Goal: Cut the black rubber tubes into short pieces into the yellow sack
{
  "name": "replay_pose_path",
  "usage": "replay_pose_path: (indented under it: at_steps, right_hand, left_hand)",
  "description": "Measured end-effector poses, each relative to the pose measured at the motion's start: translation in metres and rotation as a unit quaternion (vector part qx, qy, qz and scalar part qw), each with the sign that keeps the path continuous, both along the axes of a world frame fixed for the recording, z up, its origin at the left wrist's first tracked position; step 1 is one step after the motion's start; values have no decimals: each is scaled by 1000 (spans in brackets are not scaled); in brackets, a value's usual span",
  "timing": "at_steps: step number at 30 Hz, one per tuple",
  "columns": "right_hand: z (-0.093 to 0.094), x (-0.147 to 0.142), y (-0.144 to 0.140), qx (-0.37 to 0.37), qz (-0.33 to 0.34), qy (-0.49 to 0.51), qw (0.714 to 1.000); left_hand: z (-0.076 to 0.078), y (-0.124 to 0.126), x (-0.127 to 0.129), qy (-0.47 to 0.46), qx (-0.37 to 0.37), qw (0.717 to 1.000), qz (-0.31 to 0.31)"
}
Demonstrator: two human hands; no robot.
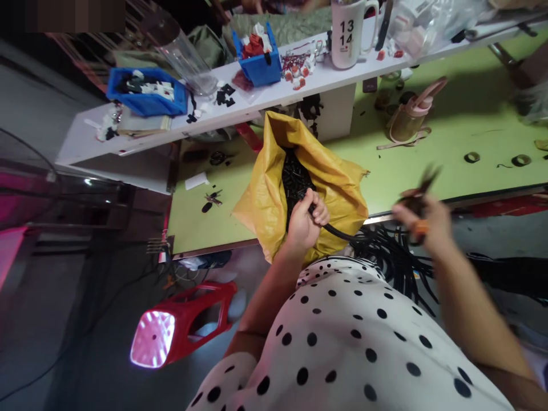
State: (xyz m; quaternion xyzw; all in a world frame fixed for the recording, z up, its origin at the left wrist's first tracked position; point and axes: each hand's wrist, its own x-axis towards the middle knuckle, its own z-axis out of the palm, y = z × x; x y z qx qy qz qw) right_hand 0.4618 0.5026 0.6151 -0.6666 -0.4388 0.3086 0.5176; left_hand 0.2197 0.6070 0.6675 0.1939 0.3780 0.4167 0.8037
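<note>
My left hand is closed around a black cable at the mouth of an open yellow bag. Inside the bag lie many short black pieces. From my left fist the cable runs right, toward a loose bundle of black cables hanging beside my lap. Off to the right, apart from the bag, my right hand grips scissors with an orange part on the handle. Motion blurs them; the blades point up and away from me.
A green table carries a pink-lidded bottle, tape rolls and small snips. Above it, a white shelf holds blue bins and a mug. A red stool stands at lower left.
</note>
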Motion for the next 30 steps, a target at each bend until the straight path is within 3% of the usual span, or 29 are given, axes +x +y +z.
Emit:
replay_pose_path:
  at_steps: [2,4,7,9,12,15,17,22,26,30]
  right_hand:
    - [-17,-40,17,-42,75,95,992]
    - [-32,-83,27,-82,166,201,962]
    - [-44,-124,28,-117,261,263,921]
    - [-45,-127,24,-146,309,315,886]
    - [-39,-112,21,-199,395,388,809]
    - [-33,-99,23,-217,492,378,754]
    - [-32,-101,24,-208,481,369,767]
    - [-40,-126,24,-130,235,334,903]
    - [-49,-129,25,-110,159,282,940]
    - [-58,-104,8,-69,64,219,971]
  left_hand:
    - [6,-4,-7,-2,3,1000,0]
    - [13,-7,-17,-5,20,1000,22]
    - [19,-11,-34,-4,54,996,72]
    - [20,-14,-46,3,67,993,95]
    - [21,-16,-58,2,72,994,87]
    - [21,-14,-61,3,68,995,72]
    - [19,-11,-57,17,63,993,101]
    - [-4,-11,-30,103,62,963,242]
    - [-20,-16,-22,136,93,941,296]
    - [-19,-17,-40,120,109,948,274]
